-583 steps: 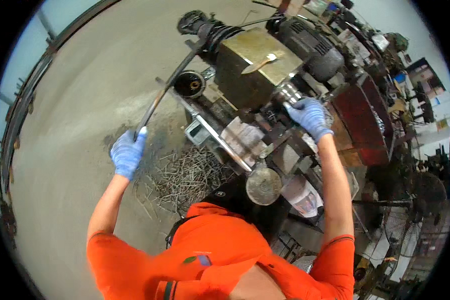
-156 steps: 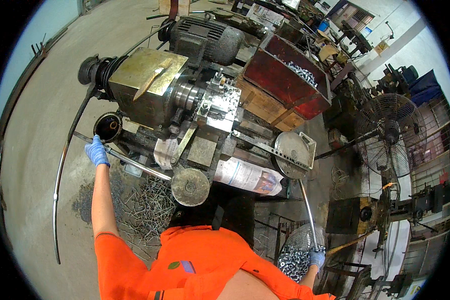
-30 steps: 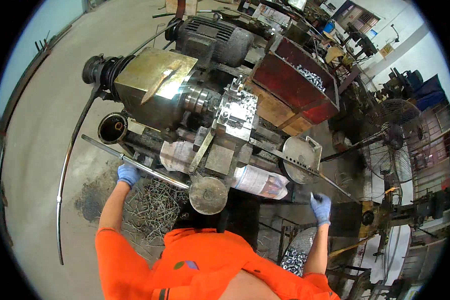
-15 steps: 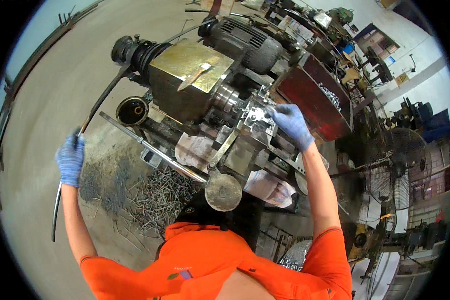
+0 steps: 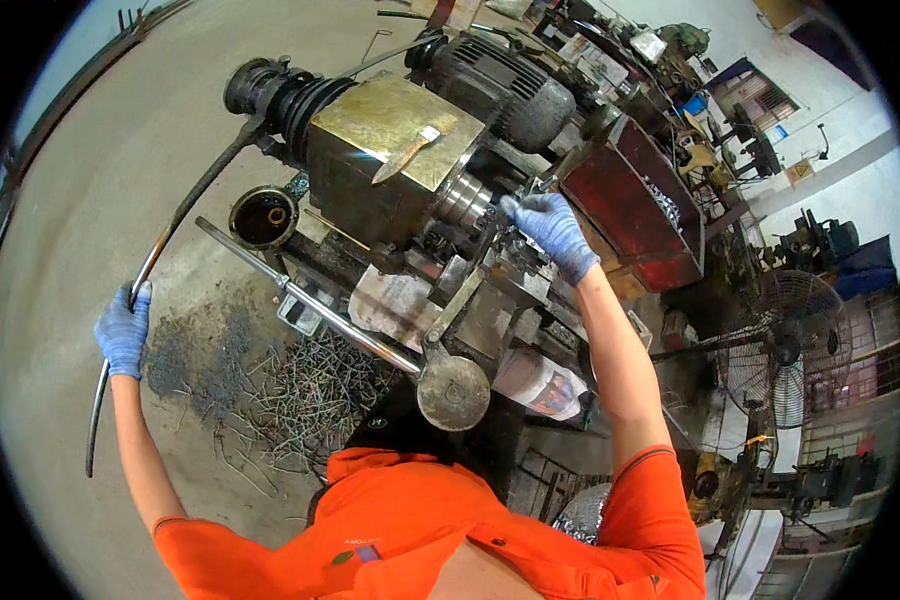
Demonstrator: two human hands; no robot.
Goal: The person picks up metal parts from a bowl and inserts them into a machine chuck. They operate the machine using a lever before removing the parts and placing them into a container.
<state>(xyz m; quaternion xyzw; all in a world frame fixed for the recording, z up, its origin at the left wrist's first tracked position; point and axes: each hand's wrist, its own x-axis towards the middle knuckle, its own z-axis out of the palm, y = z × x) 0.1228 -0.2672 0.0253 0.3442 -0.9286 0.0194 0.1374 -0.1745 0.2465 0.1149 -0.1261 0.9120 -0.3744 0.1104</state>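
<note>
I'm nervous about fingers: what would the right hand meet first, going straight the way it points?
The right hand would likely meet the shiny round chuck first, up and left in the picture, though depth is unclear.

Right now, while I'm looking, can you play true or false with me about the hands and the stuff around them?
1. The left hand is wrapped around a long lever. True.
2. The right hand is touching the big fan. False: it is up by the shiny metal cylinder on the machine.
3. A brush lies on top of the gold-coloured box. True.
4. The sleeves are green. False: they are orange.
5. A heap of thin metal pieces lies on the floor. True.
</note>
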